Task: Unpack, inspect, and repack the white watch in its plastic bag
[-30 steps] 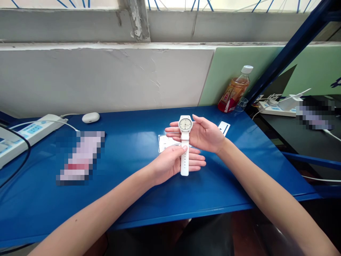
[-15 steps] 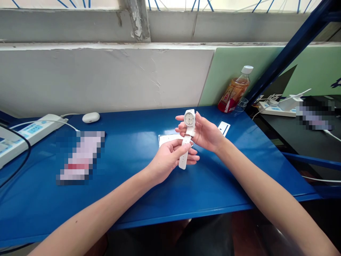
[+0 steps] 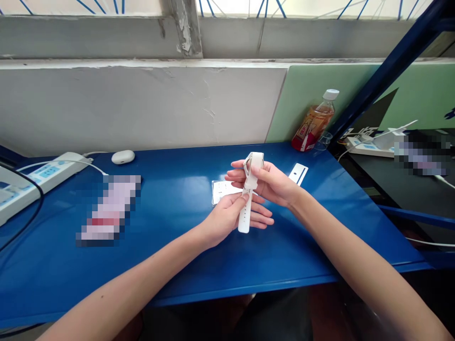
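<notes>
Both hands hold a white wristwatch (image 3: 244,219) above the blue desk (image 3: 170,208). My left hand (image 3: 227,215) pinches the lower strap between thumb and fingers; the strap's holed end hangs below the thumb. My right hand (image 3: 273,182) grips the upper part, its thumb on the folded strap and its fingers behind. The dial is turned out of sight. Behind the hands lies a flat white packet or card (image 3: 222,189), partly covered by them. A white card with a slot (image 3: 298,174) rests just beyond my right wrist.
At the left are a power strip (image 3: 46,175), a white earbud case (image 3: 122,157) and a blurred phone-like object (image 3: 110,208) with a cable. A drink bottle (image 3: 314,123) leans at the back right, near a blue metal bar (image 3: 373,80).
The watch has been turned so its dial no longer faces me and the strap shows instead. My right thumb has moved onto the strap; the left fingers have stretched out further.
</notes>
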A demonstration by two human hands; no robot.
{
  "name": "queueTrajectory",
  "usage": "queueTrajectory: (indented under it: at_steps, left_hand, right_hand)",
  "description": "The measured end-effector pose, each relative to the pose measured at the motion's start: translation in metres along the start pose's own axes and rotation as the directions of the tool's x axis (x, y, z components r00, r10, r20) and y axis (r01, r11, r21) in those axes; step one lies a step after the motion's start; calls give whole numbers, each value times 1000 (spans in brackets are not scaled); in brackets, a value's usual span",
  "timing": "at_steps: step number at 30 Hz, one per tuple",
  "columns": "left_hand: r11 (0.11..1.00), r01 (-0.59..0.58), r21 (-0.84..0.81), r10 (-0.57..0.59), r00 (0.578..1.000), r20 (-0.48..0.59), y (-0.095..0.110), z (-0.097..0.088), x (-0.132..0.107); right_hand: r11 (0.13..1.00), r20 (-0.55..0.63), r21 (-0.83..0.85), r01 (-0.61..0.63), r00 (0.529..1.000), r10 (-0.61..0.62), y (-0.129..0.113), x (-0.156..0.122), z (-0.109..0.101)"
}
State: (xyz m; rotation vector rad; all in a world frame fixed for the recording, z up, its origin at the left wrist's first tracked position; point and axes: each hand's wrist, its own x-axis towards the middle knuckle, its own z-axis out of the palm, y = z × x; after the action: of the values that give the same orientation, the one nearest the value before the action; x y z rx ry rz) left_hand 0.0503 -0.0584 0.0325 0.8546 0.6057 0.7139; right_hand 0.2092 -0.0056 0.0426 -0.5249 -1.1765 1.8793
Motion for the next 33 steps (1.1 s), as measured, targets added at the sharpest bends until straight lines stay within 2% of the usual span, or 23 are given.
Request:
queueTrajectory:
  at_steps: [5,11,19,25,29,33]
  left_hand:
    - [996,69,63,-70,997,18,1,0,-1]
    - [991,52,119,-59,997,55,3,0,-1]
    - [993,85,85,-99,980,175,8,-2,-2]
    - [998,62,23,-65,984,165,7,-7,0]
    - [997,73,2,-73,985,159,4,-8,2]
    - [996,84,1,-83,985,151,3,-8,1]
  right_hand:
    - [999,142,2,-53,989,52,-4,-4,4]
    - [995,102,63,-74,993,68,-5,-3,2]
    - [977,85,129,-169,984,159,-9,-2,2]
    - [959,81,205,-196,980,183,-11,0,-1]
    - [960,41,206,-190,982,186,-15,0,1]
    - [961,69,193,-198,980,188,-16,-1,3]
